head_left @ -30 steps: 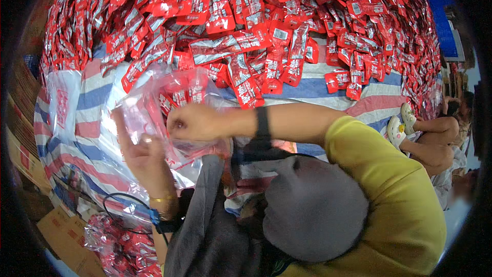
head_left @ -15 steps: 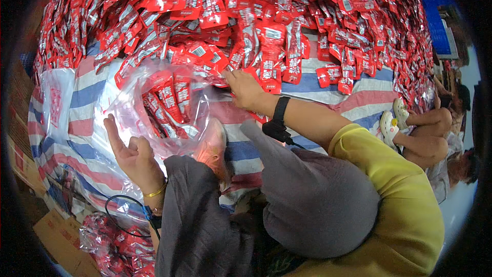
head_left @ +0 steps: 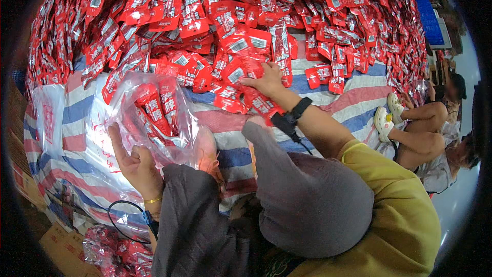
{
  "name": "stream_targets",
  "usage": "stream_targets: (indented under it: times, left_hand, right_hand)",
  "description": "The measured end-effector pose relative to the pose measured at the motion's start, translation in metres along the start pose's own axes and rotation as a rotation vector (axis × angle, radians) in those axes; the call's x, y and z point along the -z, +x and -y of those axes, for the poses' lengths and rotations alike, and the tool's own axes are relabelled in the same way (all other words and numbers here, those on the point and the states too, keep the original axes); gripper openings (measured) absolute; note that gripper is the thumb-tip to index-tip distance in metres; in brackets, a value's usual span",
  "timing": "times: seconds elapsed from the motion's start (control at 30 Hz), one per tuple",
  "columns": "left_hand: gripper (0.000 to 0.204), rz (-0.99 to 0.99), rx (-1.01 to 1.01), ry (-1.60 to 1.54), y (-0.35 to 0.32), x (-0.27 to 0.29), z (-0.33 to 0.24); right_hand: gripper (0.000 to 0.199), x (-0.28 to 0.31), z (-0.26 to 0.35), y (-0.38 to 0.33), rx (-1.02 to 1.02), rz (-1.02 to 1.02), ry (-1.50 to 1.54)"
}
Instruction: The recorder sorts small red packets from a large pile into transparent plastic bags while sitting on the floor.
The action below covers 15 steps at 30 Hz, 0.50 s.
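1. the landmark is the clear plastic bag (head_left: 148, 123), lying on the striped tarp (head_left: 66, 118) with a few red sachets (head_left: 154, 105) already inside; the left hand (head_left: 134, 163) sits at its near edge, fingers spread, holding the mouth wide rather than clenched.
2. to the right of the bag and beyond it, the right hand (head_left: 266, 82) lies flat on the red sachet heap (head_left: 246, 31), fingers loosely curled over several packets; whether it has truly closed on them cannot be told.
3. judged from this, a good gather pinches a small stack squarely, so none slips.
4. the bag's mouth should stay tilted toward the heap; slack film could fold shut.
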<state>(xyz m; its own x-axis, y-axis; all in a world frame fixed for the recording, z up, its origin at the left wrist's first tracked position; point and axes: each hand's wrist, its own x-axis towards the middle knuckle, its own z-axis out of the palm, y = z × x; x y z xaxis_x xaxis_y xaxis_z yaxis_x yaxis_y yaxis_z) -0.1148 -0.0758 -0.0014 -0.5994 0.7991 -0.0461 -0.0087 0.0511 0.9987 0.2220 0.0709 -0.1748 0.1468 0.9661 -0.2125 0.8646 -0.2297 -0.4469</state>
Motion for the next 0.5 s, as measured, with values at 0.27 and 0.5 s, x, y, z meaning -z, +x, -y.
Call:
stream_targets:
  times: [0.27, 0.5]
  left_hand:
    - [0.083, 0.002, -0.009, 0.075, 0.005, -0.002, 0.007]
    - [0.085, 0.019, 0.014, 0.022, 0.007, -0.01, -0.001]
  right_hand:
    - [0.076, 0.027, 0.052, -0.03, 0.318, 0.261, 0.132]
    - [0.123, 0.043, 0.051, 0.015, 0.841, 0.482, -0.175]
